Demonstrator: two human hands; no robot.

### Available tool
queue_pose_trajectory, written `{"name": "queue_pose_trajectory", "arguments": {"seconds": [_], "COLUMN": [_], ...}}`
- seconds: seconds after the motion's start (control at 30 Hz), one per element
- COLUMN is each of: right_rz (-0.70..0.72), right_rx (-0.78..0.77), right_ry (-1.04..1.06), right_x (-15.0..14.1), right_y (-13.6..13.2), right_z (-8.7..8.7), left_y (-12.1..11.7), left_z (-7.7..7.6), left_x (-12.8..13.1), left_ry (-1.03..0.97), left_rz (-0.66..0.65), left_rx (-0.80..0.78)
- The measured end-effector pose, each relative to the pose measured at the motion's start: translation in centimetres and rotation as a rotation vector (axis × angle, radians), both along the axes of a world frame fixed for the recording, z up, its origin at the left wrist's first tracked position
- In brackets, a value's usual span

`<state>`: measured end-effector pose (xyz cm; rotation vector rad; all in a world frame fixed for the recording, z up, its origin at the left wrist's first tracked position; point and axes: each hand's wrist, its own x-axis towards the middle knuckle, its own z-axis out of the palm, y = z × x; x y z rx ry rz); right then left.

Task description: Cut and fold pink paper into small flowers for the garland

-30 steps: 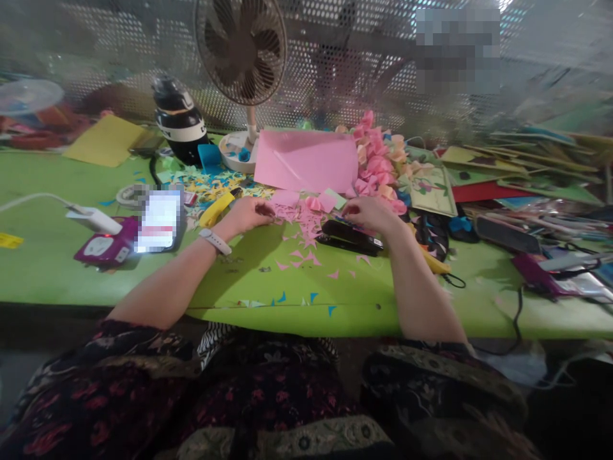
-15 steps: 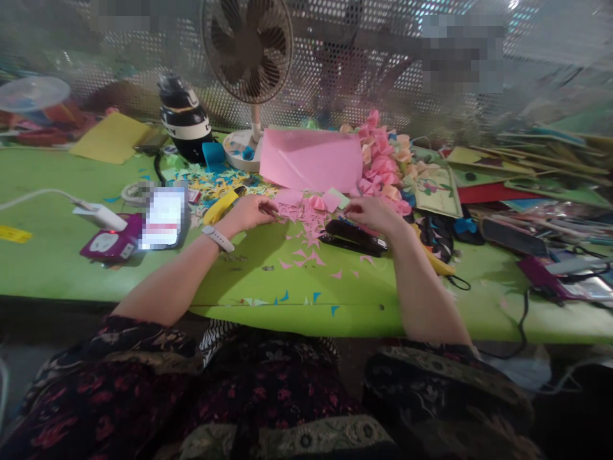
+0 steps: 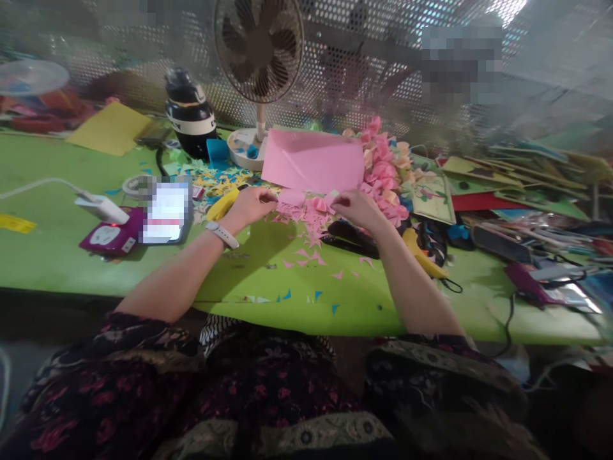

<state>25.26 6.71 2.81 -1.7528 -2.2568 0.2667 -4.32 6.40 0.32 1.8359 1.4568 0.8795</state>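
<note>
Over the left side of a heap of pink paper scraps [image 3: 313, 220], my left hand [image 3: 249, 207] has its fingers curled together. Whatever sits between those fingertips is too small to make out. At the heap's right side, my right hand [image 3: 358, 209] bends its fingers down onto small pink and pale paper pieces, its fingertips pressed together; what they hold is unclear. A small folded pink paper shape [image 3: 320, 204] lies between the hands. Below my right wrist rests a black stapler [image 3: 352, 239], partly covered. Behind them stands a large pink sheet [image 3: 313, 160].
Pink paper flowers [image 3: 383, 169] pile up behind my right hand. A fan [image 3: 258, 48] and a black bottle [image 3: 191, 118] stand at the back. Left lie a lit phone [image 3: 167, 211] and a purple power socket [image 3: 112, 236]. Yellow-handled tools [image 3: 424, 255] lie beside each arm.
My right hand has moved left, away from the stapler and onto the small paper pieces, covering most of the pale green one. My left hand stays nearly in place. The view has shifted slightly.
</note>
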Motion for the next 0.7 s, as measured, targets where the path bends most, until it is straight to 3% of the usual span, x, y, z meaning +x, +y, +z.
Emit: {"name": "queue_pose_trajectory", "arguments": {"seconds": [0.17,0.33,0.43,0.57,0.7], "right_rz": [-0.067,-0.122,-0.08,0.081,0.145], "right_rx": [-0.049,-0.13,0.032,0.323,0.45], "right_ry": [-0.13,-0.189,-0.147,-0.075,-0.044], "right_x": [-1.7,-3.5,-4.2,-5.2,-6.2], "right_y": [1.3,1.2,0.0,-2.5,-4.4], "right_z": [0.3,0.8,1.1,1.1,0.5], "left_y": [-0.1,0.1,0.1,-0.6,-1.9], "left_z": [0.2,-0.2,-0.5,0.0,0.8], "left_x": [0.1,0.3,0.7,1.2,1.9], "left_ry": [-0.067,-0.109,-0.129,-0.201,-0.244], "left_rz": [0.026,-0.033,-0.071,-0.109,-0.159], "left_rx": [0.047,0.042,0.056,0.116,0.223]}}
